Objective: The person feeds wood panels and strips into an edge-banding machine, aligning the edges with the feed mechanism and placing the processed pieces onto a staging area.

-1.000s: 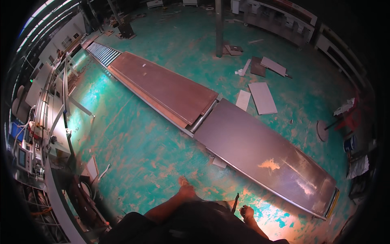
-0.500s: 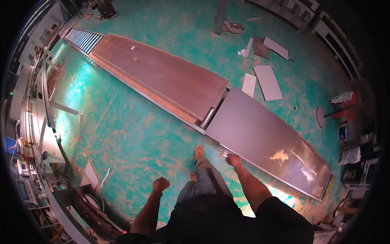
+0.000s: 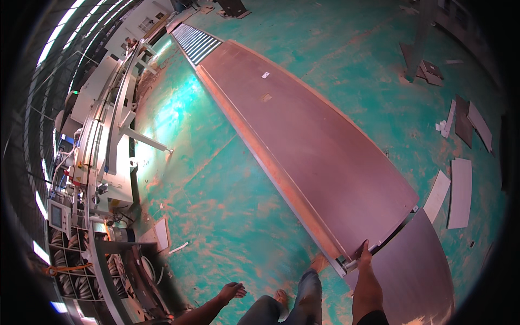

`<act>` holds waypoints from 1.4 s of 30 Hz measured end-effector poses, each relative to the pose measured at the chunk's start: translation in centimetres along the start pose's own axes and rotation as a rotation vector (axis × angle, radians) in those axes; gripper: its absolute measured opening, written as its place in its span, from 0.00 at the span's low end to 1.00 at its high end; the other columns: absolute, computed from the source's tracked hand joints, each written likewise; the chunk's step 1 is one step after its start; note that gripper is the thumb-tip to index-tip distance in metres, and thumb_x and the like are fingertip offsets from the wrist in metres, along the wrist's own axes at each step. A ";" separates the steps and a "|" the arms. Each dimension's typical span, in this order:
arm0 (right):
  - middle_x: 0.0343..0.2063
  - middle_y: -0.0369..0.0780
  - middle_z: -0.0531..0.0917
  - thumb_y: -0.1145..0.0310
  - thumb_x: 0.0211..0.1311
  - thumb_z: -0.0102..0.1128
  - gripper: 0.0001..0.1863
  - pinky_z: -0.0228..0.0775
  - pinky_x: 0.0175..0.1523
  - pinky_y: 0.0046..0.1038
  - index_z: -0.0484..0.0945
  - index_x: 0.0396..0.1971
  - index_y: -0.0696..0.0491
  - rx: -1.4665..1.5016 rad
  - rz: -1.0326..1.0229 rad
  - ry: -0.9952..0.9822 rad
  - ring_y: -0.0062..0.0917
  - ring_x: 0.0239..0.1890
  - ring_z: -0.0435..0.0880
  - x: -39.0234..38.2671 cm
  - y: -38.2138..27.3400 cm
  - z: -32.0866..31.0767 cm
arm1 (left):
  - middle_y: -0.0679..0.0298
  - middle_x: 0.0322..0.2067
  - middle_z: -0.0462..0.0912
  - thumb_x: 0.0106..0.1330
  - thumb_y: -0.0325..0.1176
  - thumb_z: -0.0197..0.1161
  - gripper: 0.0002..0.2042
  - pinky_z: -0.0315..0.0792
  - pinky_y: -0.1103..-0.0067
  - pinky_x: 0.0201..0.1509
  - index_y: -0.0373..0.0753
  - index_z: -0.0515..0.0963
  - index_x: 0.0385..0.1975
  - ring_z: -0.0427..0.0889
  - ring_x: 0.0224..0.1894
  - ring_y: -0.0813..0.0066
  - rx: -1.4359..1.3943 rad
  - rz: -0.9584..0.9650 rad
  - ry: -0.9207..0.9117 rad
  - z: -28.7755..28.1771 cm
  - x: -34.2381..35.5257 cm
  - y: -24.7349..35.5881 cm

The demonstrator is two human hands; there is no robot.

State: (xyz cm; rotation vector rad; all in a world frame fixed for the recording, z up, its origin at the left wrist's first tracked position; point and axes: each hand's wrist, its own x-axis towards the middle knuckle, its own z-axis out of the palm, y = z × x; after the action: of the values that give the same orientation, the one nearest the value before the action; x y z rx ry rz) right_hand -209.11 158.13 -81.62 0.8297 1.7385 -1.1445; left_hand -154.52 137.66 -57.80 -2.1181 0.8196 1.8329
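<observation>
A long brown panel [image 3: 303, 151] lies flat on a low roller conveyor [image 3: 197, 43], running from the far left toward me. My right hand [image 3: 364, 254] is at the panel's near end, its fingers closed around the corner, partly hidden by the hand itself. Just beyond that end, past a narrow gap, a second brown-grey sheet [image 3: 411, 271] lies on the same line. My left hand [image 3: 233, 291] hangs over the green floor with its fingers loosely apart, holding nothing.
Long white machinery [image 3: 111, 124] with a control screen [image 3: 57, 215] runs along the left. Pale board offcuts [image 3: 460, 192] lie on the floor right of the conveyor. A post [image 3: 421, 43] stands at the far right. My feet [image 3: 319, 262] are beside the conveyor's near edge.
My view has swung left and I have stepped along the conveyor. My right hand has moved from the near sheet's side edge to the long panel's corner. My left hand stays free.
</observation>
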 end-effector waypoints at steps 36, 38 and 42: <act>0.47 0.54 0.88 0.22 0.61 0.49 0.49 0.77 0.60 0.43 0.88 0.47 0.60 -0.068 0.270 0.582 0.48 0.54 0.87 -60.0 24.9 -7.0 | 0.56 0.39 0.84 0.75 0.31 0.64 0.10 0.73 0.76 0.30 0.30 0.81 0.47 0.72 0.27 0.70 0.302 0.671 -0.423 -8.2 -7.0 40.2; 0.47 0.53 0.89 0.17 0.60 0.47 0.52 0.76 0.60 0.42 0.89 0.47 0.58 -0.085 0.286 0.539 0.47 0.53 0.87 -58.3 27.7 -6.4 | 0.55 0.41 0.83 0.75 0.30 0.64 0.11 0.75 0.76 0.31 0.29 0.80 0.49 0.74 0.29 0.69 0.346 0.619 -0.344 -6.3 -8.0 40.1; 0.49 0.51 0.89 0.21 0.64 0.46 0.49 0.75 0.61 0.43 0.88 0.48 0.57 -0.201 0.345 0.447 0.46 0.55 0.86 -55.1 30.2 -8.2 | 0.52 0.45 0.82 0.75 0.29 0.64 0.14 0.79 0.75 0.34 0.26 0.78 0.53 0.77 0.32 0.68 0.394 0.578 -0.289 -2.5 -9.2 40.0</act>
State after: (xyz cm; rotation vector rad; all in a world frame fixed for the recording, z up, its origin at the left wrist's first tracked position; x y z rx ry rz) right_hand -163.52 172.92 -40.22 1.2691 1.9263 -0.5703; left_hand -174.69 106.00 -40.94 -1.4201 1.6711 1.9434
